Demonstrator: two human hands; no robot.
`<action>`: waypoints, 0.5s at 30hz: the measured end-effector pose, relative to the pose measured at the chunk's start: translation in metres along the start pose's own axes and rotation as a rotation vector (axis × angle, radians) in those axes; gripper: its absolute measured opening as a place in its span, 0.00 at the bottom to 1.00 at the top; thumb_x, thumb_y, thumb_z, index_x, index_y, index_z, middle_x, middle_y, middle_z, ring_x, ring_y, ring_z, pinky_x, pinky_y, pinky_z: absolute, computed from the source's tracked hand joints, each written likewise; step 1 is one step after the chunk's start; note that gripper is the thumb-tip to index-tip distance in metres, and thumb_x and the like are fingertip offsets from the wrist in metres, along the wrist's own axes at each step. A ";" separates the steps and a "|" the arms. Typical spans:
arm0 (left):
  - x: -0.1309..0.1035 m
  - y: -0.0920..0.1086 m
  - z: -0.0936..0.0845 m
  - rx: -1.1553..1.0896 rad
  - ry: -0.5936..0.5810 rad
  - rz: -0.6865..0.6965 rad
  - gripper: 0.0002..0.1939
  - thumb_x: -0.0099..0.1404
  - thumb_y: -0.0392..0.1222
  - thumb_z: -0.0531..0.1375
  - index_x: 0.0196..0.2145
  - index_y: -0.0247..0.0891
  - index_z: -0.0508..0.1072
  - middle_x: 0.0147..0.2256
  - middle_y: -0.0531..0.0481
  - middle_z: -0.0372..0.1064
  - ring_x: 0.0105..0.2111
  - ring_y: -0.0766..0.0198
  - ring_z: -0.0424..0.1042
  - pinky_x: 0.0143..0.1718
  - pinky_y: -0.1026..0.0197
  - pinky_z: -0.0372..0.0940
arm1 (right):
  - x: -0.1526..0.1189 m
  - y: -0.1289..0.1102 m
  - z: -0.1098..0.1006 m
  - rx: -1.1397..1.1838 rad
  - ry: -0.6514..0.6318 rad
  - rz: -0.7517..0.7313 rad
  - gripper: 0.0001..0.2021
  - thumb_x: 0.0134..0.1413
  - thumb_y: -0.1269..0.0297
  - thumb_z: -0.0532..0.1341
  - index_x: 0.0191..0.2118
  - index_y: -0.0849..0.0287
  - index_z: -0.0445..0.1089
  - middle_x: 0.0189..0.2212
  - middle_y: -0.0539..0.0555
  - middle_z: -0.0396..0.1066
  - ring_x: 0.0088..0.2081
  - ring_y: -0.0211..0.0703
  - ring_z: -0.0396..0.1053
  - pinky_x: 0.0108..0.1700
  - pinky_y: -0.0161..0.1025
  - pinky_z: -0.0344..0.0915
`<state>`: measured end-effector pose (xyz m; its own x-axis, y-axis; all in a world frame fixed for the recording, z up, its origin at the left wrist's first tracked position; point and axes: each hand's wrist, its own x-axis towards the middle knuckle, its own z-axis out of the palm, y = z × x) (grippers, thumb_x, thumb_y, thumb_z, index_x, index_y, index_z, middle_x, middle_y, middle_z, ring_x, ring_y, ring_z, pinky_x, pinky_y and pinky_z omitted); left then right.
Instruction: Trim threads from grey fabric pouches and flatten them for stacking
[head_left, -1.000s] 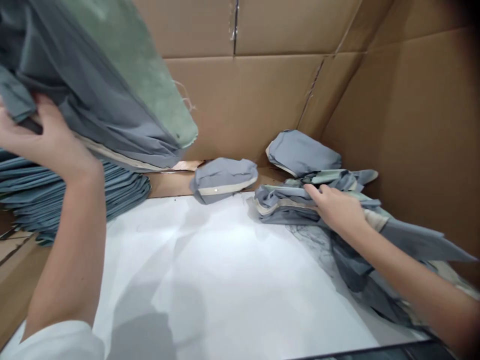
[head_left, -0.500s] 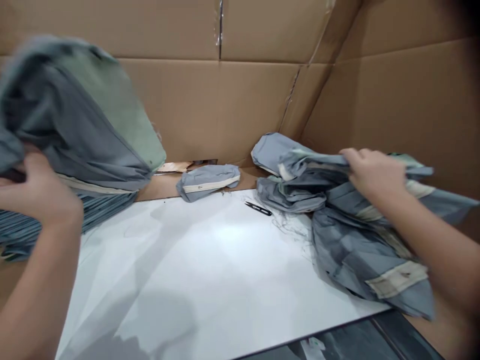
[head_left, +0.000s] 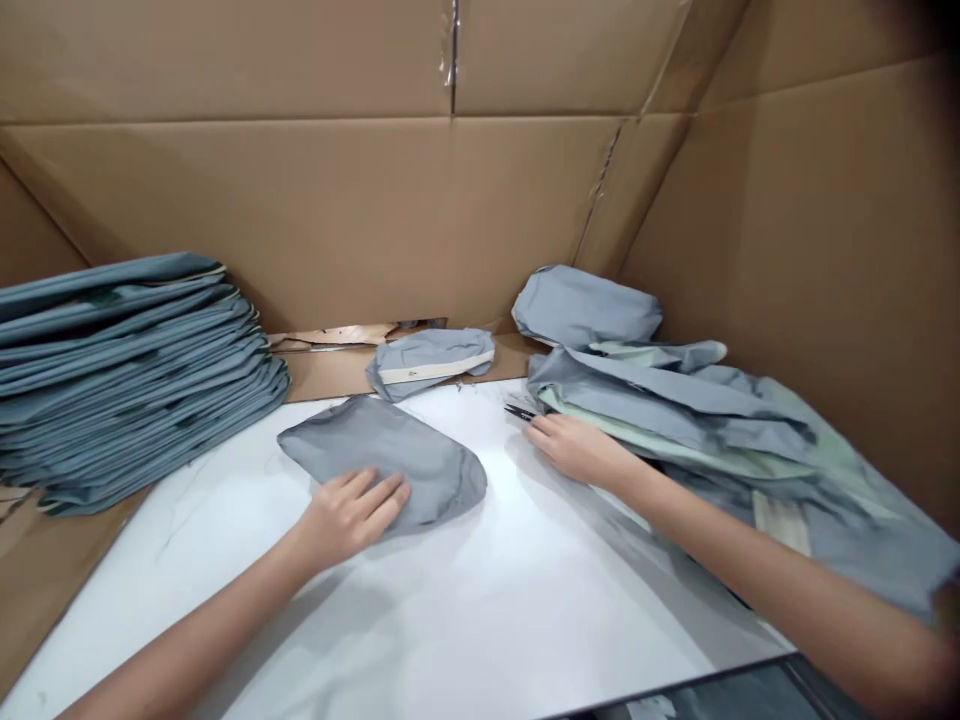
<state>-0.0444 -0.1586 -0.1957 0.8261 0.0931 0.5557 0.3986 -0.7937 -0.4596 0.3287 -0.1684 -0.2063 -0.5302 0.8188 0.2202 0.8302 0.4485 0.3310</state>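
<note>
Resting on the white tabletop (head_left: 480, 610) now, the gray fabric piece (head_left: 427, 462) lies under the left hand (head_left: 351, 515), fingers extended; the right hand (head_left: 576, 448) has reached thread snips (head_left: 517, 411), grip unclear, bringing both together.

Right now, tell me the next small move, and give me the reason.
Probably close the right hand around the black thread snips and lift them: its fingers cover the handle end, though whether they grip is unclear, and the blades point away. Meanwhile the left hand rests on the grey fabric piece, seemingly steadying it.
</note>
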 end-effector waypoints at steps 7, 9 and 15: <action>0.021 0.016 0.000 -0.189 -0.635 -0.275 0.10 0.57 0.41 0.55 0.37 0.36 0.68 0.33 0.48 0.71 0.32 0.58 0.69 0.24 0.64 0.58 | 0.036 -0.004 0.020 0.153 -0.014 0.156 0.14 0.53 0.72 0.48 0.43 0.60 0.66 0.40 0.55 0.67 0.42 0.35 0.64 0.50 0.34 0.56; 0.037 0.007 -0.003 -0.277 -0.771 -0.412 0.09 0.57 0.43 0.54 0.34 0.37 0.68 0.31 0.48 0.70 0.32 0.57 0.69 0.25 0.64 0.56 | 0.039 -0.012 0.013 0.299 0.030 0.205 0.15 0.54 0.70 0.47 0.46 0.56 0.62 0.42 0.52 0.66 0.42 0.31 0.64 0.45 0.30 0.58; 0.077 -0.027 -0.001 -0.545 -0.659 -0.780 0.16 0.61 0.41 0.44 0.27 0.37 0.70 0.25 0.49 0.69 0.28 0.61 0.67 0.29 0.65 0.53 | 0.041 -0.065 -0.020 0.690 0.266 0.491 0.04 0.52 0.67 0.50 0.34 0.61 0.58 0.29 0.49 0.63 0.29 0.27 0.61 0.32 0.27 0.58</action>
<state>0.0080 -0.1305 -0.1403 0.5431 0.8396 0.0136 0.7993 -0.5218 0.2981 0.2498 -0.1713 -0.2006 -0.0381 0.9036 0.4267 0.8479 0.2552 -0.4647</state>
